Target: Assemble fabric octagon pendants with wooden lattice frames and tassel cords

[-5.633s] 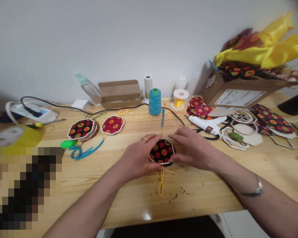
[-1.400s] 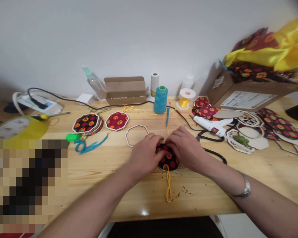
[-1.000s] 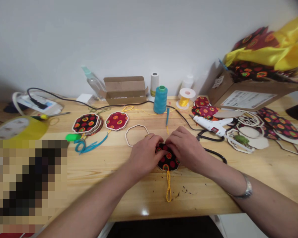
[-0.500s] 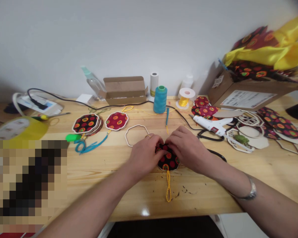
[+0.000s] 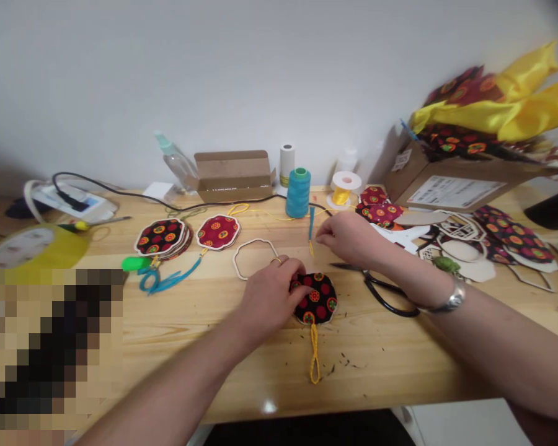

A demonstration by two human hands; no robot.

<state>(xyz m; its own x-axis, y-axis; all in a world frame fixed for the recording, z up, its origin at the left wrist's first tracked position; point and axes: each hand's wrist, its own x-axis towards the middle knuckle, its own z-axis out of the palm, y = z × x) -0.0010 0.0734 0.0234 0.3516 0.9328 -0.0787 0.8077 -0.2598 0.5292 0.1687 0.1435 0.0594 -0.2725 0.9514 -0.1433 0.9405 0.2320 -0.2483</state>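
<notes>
My left hand (image 5: 274,291) grips the left side of a black patterned fabric piece (image 5: 323,297), its thumb lying on top. A yellow braided loop (image 5: 314,362) extends from the piece towards the table's front edge. My right hand (image 5: 346,235) is curled closed just right of a small blue tassel (image 5: 311,222) with a yellow end; a gap separates them and nothing shows between the fingers. Black-handled scissors (image 5: 388,303) lie under my right forearm. A bare scalloped frame (image 5: 255,243) lies beyond my left hand.
Finished-looking black (image 5: 160,238) and red (image 5: 218,231) pieces lie at the left. A blue thread spool (image 5: 298,195), a yellow ribbon spool (image 5: 341,193) and an open cardboard box (image 5: 235,186) stand behind. A white glue gun (image 5: 402,235), wooden cutouts and a fabric-filled carton (image 5: 456,186) are at the right.
My right hand has let go of the black fabric piece and moved up and away beside the blue tassel. My left hand still holds the piece, and more of its surface shows.
</notes>
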